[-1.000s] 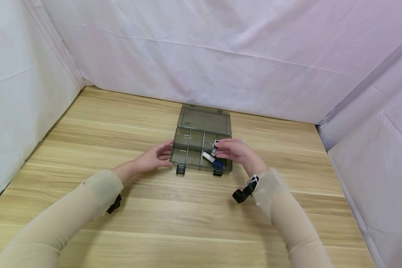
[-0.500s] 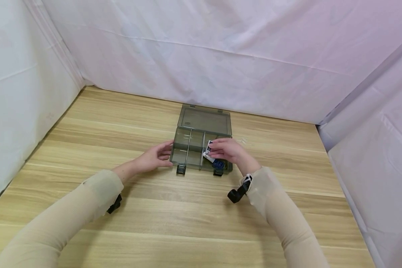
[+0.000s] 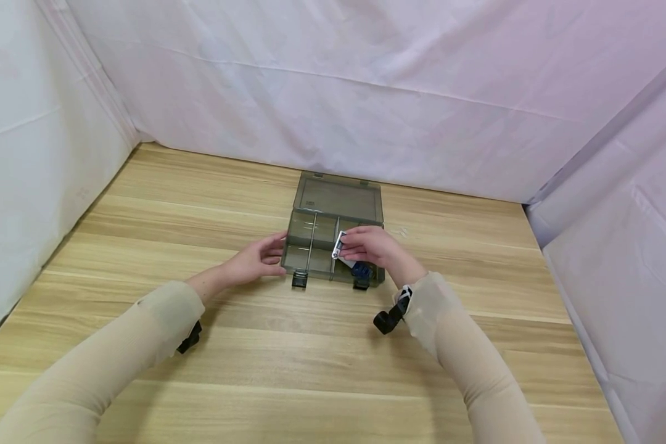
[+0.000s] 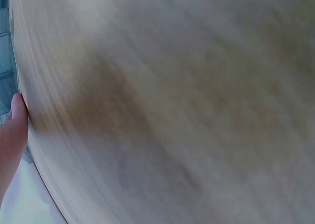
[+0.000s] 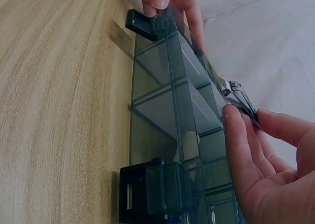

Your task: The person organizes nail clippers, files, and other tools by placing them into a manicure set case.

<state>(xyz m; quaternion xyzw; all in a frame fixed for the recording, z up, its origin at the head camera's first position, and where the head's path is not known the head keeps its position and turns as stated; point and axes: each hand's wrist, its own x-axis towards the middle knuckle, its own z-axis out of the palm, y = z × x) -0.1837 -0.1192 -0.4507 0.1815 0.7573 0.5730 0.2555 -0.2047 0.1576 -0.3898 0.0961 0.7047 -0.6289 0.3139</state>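
A smoky see-through compartment box (image 3: 323, 262) lies on the table with its lid (image 3: 340, 197) laid back. My left hand (image 3: 252, 260) rests against the box's left side, thumb near the front corner and fingers farther back. My right hand (image 3: 380, 246) pinches metal nail clippers (image 5: 239, 96) between thumb and fingers, tilted over the divider beside the right compartment. Below that hand, a small bottle (image 3: 362, 269) with a dark blue body and white cap lies in the right compartment, partly covered by the fingers. The left wrist view catches only a thumb (image 4: 18, 108) at the box's edge.
Two dark latches, the left latch (image 3: 300, 279) and the right latch (image 3: 361, 283), stick out at the box's front. A small clear piece (image 3: 402, 232) lies right of the box. White cloth (image 3: 333, 80) walls the wooden table (image 3: 288, 364) at the back and sides.
My right hand has moved left with the nail clippers, from above the right compartment to its left divider. My left hand and the box have stayed put.
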